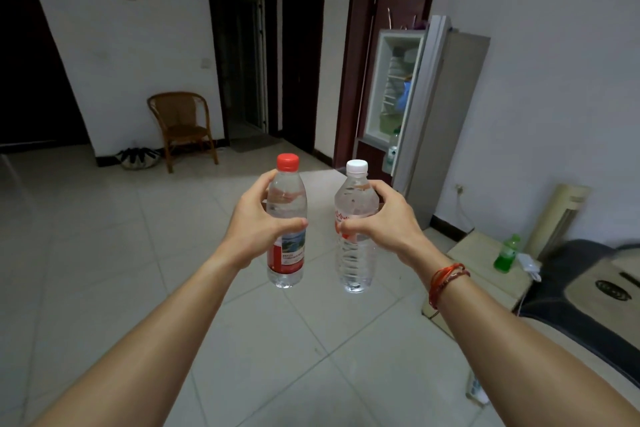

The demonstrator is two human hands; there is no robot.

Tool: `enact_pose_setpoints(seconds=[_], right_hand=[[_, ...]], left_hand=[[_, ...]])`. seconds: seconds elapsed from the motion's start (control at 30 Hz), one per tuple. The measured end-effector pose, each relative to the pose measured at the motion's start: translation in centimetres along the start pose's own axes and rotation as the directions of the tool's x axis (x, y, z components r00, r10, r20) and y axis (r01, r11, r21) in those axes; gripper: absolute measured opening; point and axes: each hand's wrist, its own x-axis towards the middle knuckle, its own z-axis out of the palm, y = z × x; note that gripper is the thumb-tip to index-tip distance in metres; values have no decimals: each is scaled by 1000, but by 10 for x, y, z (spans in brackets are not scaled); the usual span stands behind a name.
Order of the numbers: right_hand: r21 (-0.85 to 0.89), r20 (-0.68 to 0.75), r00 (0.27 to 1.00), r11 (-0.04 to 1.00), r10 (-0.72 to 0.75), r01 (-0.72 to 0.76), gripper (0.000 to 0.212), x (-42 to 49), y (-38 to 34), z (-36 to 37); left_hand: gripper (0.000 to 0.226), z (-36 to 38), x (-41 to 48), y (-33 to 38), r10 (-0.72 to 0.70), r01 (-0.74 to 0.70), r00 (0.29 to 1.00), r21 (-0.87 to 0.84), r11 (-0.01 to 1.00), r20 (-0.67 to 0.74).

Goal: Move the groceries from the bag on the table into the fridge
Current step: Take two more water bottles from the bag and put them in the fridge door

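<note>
My left hand [254,218] grips a clear water bottle with a red cap and red label [286,267], held upright. In my right hand [384,222] is a second clear water bottle with a white cap [356,184], also upright. Both bottles are held out in front of me above the tiled floor. The fridge [446,107] stands ahead on the right against the wall, and its door [384,87] hangs open with items on the door shelves. The bag and the table are out of view.
A wicker chair [183,125] stands by the far wall on the left. Dark doorways line the back wall. A low cabinet [485,267] with a green bottle [506,255] sits at the right, next to a dark sofa [588,288].
</note>
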Motion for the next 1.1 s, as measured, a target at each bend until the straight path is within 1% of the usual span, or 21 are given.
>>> enact_pose_setpoints(seconds=[0.17,0.3,0.37,0.53,0.7,0.87,1.03,1.1], right_hand=[[8,-25,999,1000,22,-22,65,92,14,35],[5,-46,998,999,38,-37,73,168,23,54],[1,-58,998,999,35,-35,76,203,29,60],[-12,-61,997,999,44,-45,75,282,45,68],[-3,-81,995,999,53,-53,71,367,71,74],[3,-93,994,999,51,-51,69,464,104,76],[10,-93,992,997,79,-79,63,566,131,70],[16,-92,992,997,82,-81,64,605,140,68]], left_hand=[[85,-7,92,-47,4,-4,1000,-13,1000,31],[80,-10,167,-69,8,-5,998,-40,999,70],[80,-8,203,-81,10,-7,996,-41,999,84],[83,4,287,-109,11,-8,994,-26,1000,110],[83,25,370,-146,4,0,992,-30,1000,130],[85,56,462,-184,-18,23,993,-36,999,117],[83,89,560,-209,-31,36,994,-50,998,108],[84,100,597,-217,-23,29,994,-57,998,109]])
